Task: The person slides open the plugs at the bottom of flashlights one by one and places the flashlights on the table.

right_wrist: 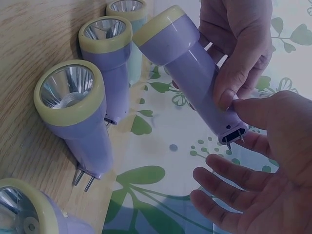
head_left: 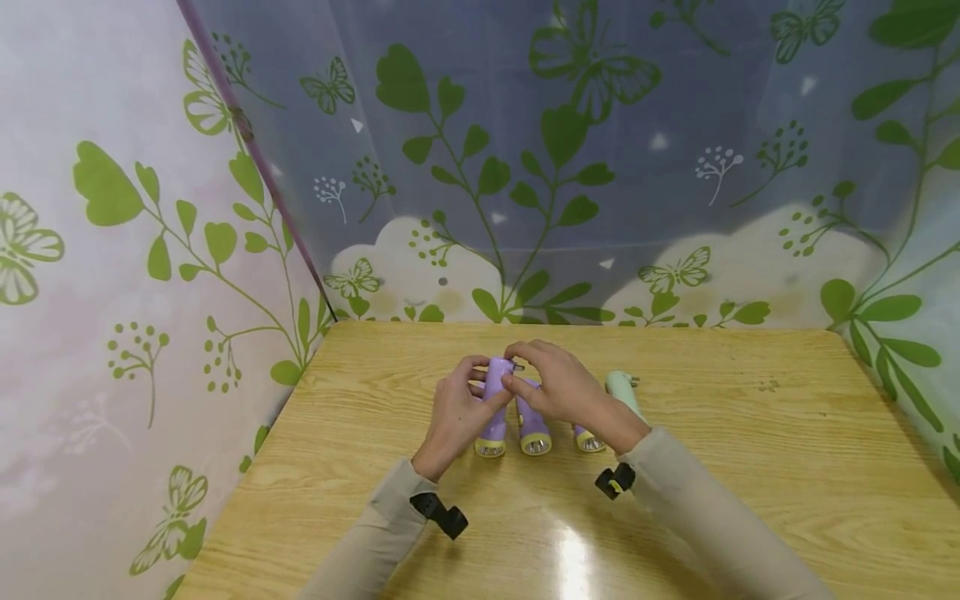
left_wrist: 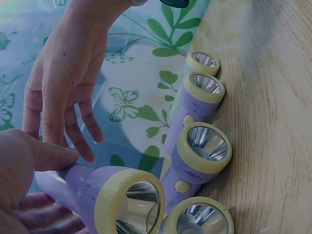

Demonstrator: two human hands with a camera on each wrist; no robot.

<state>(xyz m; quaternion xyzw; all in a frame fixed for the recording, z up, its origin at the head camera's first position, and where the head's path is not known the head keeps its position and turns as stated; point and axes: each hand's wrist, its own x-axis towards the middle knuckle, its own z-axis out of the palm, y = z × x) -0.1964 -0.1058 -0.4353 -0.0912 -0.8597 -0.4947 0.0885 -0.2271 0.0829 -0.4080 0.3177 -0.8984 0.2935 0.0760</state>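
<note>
My left hand [head_left: 459,410] grips a purple flashlight [head_left: 495,400] with a yellow rim, its lens toward me and its tail away. Two metal plug prongs [right_wrist: 233,141] stick out of the tail. There my right hand [head_left: 558,383] pinches the end between thumb and index finger; its other fingers are spread loosely. More purple flashlights lie close by: one [head_left: 535,429] between the hands, another [head_left: 588,440] partly under the right wrist. Beyond that wrist is a mint green flashlight [head_left: 622,393]. The left wrist view shows one more yellow-rimmed flashlight [left_wrist: 200,222] below the held one.
The flashlights lie in a row on a wood-grain table [head_left: 675,533], lenses toward the near side. Patterned fabric screens [head_left: 465,167] stand along the table's back and sides. Both wrists wear black straps with small cameras [head_left: 442,512].
</note>
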